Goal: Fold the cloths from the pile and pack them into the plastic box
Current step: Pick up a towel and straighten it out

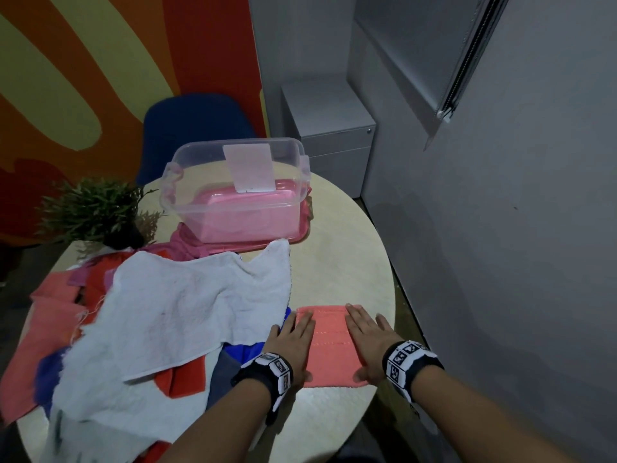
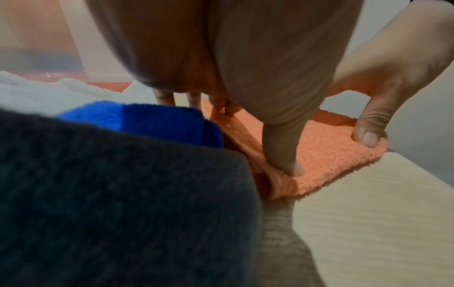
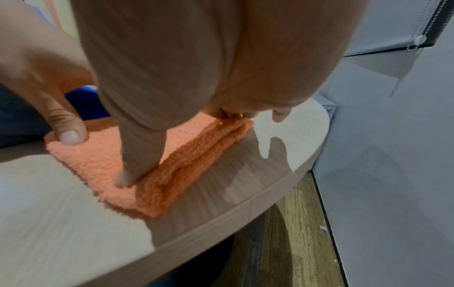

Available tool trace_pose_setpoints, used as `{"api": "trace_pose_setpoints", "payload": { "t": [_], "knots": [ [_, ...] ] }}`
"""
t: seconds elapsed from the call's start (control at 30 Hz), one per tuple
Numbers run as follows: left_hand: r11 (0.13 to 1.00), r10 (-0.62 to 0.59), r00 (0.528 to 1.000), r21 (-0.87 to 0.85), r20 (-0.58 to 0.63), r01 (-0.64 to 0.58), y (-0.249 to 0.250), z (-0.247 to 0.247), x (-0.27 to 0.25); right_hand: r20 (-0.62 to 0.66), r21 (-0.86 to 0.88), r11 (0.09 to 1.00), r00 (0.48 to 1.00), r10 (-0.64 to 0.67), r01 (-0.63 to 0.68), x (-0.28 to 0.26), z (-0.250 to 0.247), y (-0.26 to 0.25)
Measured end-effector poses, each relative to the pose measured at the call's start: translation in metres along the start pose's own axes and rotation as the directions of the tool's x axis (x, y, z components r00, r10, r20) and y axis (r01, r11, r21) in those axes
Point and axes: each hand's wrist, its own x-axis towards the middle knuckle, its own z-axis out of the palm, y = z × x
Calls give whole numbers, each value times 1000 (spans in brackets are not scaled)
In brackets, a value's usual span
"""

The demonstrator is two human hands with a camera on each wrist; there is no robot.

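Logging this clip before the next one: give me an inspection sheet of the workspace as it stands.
Surface: round pale wood table, near a grey wall.
Job's things: folded coral cloth flat at the near right; cloth pile left, white towel on top; clear plastic box behind, pink inside.
Clutter: potted plant far left.
Grippers: left hand and right hand press flat on the coral cloth.
Cables: nothing seen.
Surroundings: blue chair, grey cabinet, window blind.

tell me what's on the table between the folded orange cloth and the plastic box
Nothing: in the head view, bare tabletop runs from the folded orange cloth to the plastic box. Only the white towel's corner reaches in from the left.
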Motion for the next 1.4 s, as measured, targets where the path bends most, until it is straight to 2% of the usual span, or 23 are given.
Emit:
{"api": "trace_pose_setpoints", "payload": {
  "t": [0.37, 0.43, 0.57, 0.67, 0.8, 0.93, 1.03, 1.17, 1.4],
  "knots": [
    [999, 16, 1000, -52, 12, -16, -13, 10, 7, 26, 16, 999, 999, -35, 34, 3, -4, 6],
    [997, 36, 999, -67, -17, -37, -12, 7, 2, -24, 28, 996, 997, -80, 81, -2, -7, 3],
    [982, 112, 978, -129, -178, -136, -15, 8, -16, -215, 83, 975, 959, -186, 208, -22, -2, 0],
    [970, 166, 948, -129, -270, -207, -21, 19, -31, -249, 117, 965, 948, -199, 233, -34, 13, 5],
    [970, 232, 946, -24, -225, -244, -21, 33, -35, -252, 132, 964, 949, -192, 230, -36, 33, 15],
    [973, 224, 953, -12, -205, -232, -16, 33, -35, -264, 226, 944, 948, -179, 241, -35, 42, 21],
    [974, 210, 943, -30, -257, -225, -13, 35, -35, -277, 300, 922, 947, -160, 244, -38, 41, 19],
    [967, 152, 931, -147, -332, -210, -14, 36, -37, -289, 428, 872, 950, -116, 237, -45, 37, 20],
    [928, 56, 955, -337, -291, -157, -17, 30, -41, -235, 566, 812, 972, -8, 143, -56, 38, 30]
  ]
}}
